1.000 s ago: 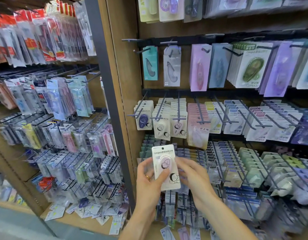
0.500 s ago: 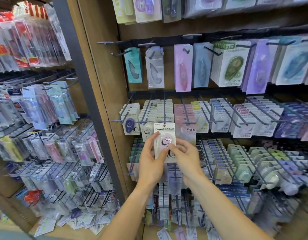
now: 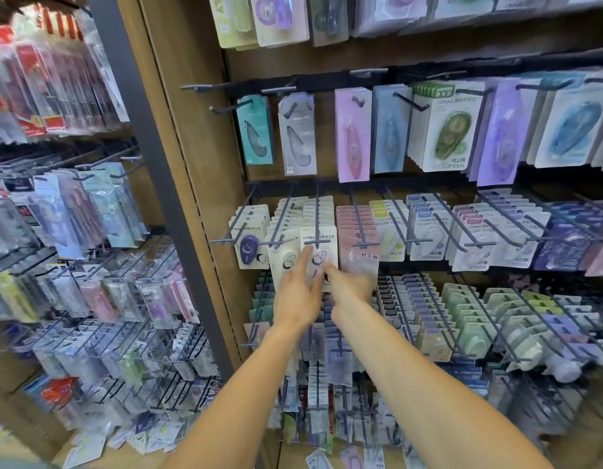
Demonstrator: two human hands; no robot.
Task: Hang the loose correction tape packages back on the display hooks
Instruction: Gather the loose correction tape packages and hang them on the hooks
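Change: both hands have risen from the lower rows to the middle row, and the white correction tape package (image 3: 318, 252) they carried now sits at the tip of a display hook (image 3: 317, 225).
Left hand (image 3: 298, 292): fingers stretched almost straight, laid flat against the package's left edge and face; it presses, with no curl round the card.
Right hand (image 3: 349, 286): at the package's lower right corner; its fingertips are hidden behind the card and its own knuckles, so I cannot tell whether it pinches or only props.
Package: upright, front of its column, top edge level with the hook's cross-tip; whether the hook passes through its hang hole is hard to make out. Its lower half is covered by the hands.
Neighbours: cream packages (image 3: 283, 255) touching on the left, a pink column (image 3: 357, 238) just beside on the right.
Upper row: teal pack (image 3: 256, 130) and grey pack (image 3: 298, 133) hang singly.
Lower rows: smeared by blur beneath the forearms.
Shelf floor: loose packages (image 3: 347, 458) lie at the bottom, cut off by the frame edge.
Left bay: other stationery (image 3: 73, 211), blurred beyond reading.
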